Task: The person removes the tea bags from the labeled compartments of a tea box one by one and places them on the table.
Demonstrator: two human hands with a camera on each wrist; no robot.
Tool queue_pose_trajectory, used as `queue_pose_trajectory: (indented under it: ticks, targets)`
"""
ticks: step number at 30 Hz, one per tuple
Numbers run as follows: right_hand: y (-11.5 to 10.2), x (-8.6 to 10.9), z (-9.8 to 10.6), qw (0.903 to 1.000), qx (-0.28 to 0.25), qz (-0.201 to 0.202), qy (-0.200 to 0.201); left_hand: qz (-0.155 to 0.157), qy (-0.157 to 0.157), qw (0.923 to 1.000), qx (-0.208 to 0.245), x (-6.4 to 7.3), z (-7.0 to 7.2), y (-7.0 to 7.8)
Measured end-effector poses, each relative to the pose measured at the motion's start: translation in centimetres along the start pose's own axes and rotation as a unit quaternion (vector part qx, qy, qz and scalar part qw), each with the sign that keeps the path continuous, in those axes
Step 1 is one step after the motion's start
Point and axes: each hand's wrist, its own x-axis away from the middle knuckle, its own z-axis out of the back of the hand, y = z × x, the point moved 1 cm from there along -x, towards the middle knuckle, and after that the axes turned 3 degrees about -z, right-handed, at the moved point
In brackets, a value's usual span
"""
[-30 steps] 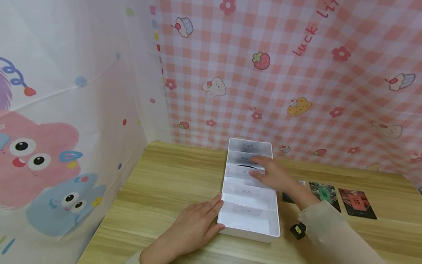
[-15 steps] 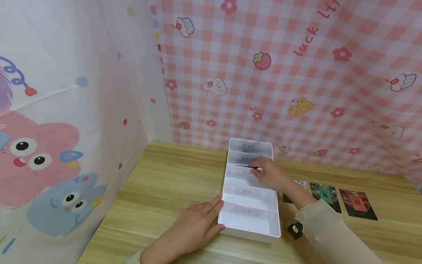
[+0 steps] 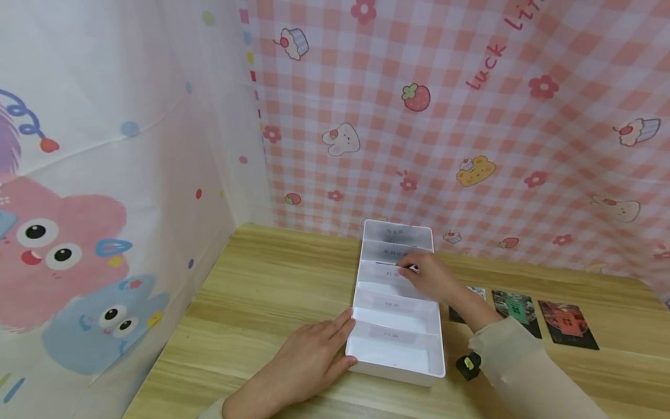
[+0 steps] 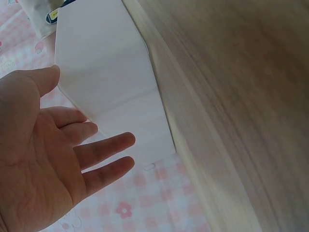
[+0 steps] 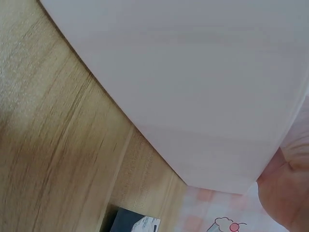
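A white divided box (image 3: 395, 352) with labelled compartments stands lengthwise on the table. My right hand (image 3: 431, 279) reaches over its right side and pinches the top edge of a thin dark flat packet (image 3: 386, 264), which stands in a middle compartment, mostly hidden by the divider and fingers. Straight fingers of my left hand (image 3: 309, 355) touch the box's near left side. In the left wrist view, that hand (image 4: 58, 150) lies along the white wall with its fingers spread. The right wrist view shows the outer box wall (image 5: 193, 87) and part of the right hand (image 5: 285, 188).
Right of the box lie a green-labelled dark packet (image 3: 515, 311), a red-labelled one (image 3: 567, 323) and another dark packet (image 3: 475, 293), partly behind the right forearm. A small black device (image 3: 468, 365) is by the right cuff. A pink checked cloth (image 3: 335, 169) hangs behind the table.
My right hand's thumb and fingers, spread apart over the box a second ago, have come together on the dark packet's edge. The left hand has stayed in place.
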Motion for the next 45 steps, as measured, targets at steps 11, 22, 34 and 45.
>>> queue_pose_trajectory:
  ticks: [11,22,34,45]
  targets:
    - [-0.4,0.0,0.7,0.9990,-0.026,-0.024,0.026,-0.003,0.004,1.0000,0.003,0.1,-0.1,0.0]
    - [-1.5,0.6,2.2,0.9949,-0.019,0.010,0.099,-0.005,0.011,0.9999,0.002,0.2,-0.2,-0.1]
    - [-2.5,1.7,4.8,0.9874,-0.018,-0.014,0.157,-0.010,0.022,0.9997,0.000,0.1,-0.1,-0.1]
    - [-3.0,3.6,7.3,0.9771,-0.003,-0.008,0.213,-0.006,0.011,0.9999,0.003,0.1,0.0,-0.1]
